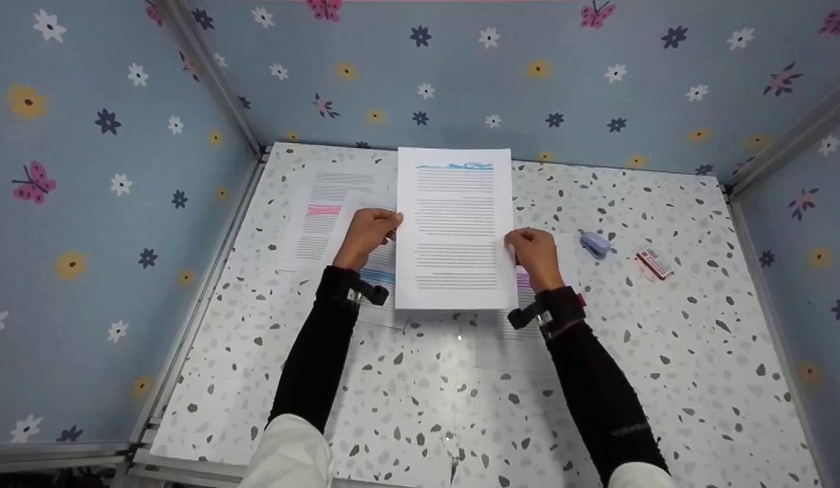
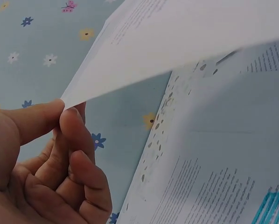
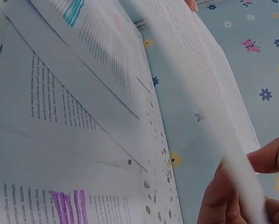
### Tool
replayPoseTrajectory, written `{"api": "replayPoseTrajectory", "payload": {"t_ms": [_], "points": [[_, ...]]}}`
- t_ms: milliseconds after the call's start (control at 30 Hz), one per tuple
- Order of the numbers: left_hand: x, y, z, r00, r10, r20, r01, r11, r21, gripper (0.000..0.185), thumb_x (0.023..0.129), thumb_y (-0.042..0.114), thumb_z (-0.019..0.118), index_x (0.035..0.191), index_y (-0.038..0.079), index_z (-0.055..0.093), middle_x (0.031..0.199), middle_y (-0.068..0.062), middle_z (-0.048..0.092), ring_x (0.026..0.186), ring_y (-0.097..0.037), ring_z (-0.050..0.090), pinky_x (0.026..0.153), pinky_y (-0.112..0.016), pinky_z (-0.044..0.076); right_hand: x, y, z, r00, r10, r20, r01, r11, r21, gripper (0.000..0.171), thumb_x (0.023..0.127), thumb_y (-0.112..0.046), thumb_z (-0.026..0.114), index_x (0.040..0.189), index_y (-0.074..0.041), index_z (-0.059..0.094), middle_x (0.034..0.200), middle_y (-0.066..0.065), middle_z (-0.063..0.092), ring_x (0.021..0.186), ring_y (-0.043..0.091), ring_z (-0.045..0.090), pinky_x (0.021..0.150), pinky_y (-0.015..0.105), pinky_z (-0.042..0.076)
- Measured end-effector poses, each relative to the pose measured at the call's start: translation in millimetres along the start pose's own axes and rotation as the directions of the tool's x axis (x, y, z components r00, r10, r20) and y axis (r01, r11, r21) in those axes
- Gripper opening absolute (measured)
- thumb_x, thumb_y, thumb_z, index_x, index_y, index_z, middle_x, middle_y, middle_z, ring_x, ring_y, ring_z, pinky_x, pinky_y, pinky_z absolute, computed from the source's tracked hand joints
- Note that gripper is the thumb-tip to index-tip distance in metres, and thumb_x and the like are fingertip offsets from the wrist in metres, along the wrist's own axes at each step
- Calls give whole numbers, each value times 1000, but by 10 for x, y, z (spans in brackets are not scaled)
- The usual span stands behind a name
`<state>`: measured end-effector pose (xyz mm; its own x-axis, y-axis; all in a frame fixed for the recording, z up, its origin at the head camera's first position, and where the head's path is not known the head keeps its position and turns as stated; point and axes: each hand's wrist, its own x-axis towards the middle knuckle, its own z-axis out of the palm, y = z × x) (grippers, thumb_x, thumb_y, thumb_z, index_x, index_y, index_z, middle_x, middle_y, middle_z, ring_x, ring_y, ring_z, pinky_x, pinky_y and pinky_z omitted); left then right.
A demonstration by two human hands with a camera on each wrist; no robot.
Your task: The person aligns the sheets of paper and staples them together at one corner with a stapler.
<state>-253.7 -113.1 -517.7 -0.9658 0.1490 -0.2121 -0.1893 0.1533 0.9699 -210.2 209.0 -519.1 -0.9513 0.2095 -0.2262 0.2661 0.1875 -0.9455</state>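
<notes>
Both hands hold up a printed paper (image 1: 454,230) with blue highlighter marks across its top lines. My left hand (image 1: 371,234) pinches its left edge between thumb and forefinger. On the opposite edge, my right hand (image 1: 534,252) pinches it in the same way. Seen from the left wrist, the left thumb and finger (image 2: 79,133) grip right at the paper's border, the other fingers curled below. Underneath, on the table, lie printed sheets: one with pink marks (image 1: 311,234), one with blue marks (image 2: 272,207) and one with purple marks (image 3: 69,205). The raised paper partly hides them in the head view.
To the right of the papers are a small light-blue stapler (image 1: 595,245) and a little red-and-white box (image 1: 655,263). The speckled white table (image 1: 406,407) is enclosed at the back and sides by blue flowered panels (image 1: 460,74) on metal frames.
</notes>
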Motion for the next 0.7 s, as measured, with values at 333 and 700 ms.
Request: {"api": "replayPoseTrajectory", "payload": {"t_ms": [333,700], "points": [[86,-30,395,1000,-18,19,18,1000,13,24,99,23,68,108,1,73,86,-7,69,75,-18,63,87,-50,48,4,146,-332,997,36,-74,-42,996,-78,24,93,-18,63,103,2,74,80,6,58,69,16,54,62,26,47],[137,-187,884,996,-22,85,21,1000,11,22,98,23,69,101,3,74,87,-7,68,74,-18,62,87,-56,46,-71,441,-714,986,77,-147,-103,979,-176,29,93,-20,62,109,0,73,85,5,61,66,15,53,60,26,43]]}}
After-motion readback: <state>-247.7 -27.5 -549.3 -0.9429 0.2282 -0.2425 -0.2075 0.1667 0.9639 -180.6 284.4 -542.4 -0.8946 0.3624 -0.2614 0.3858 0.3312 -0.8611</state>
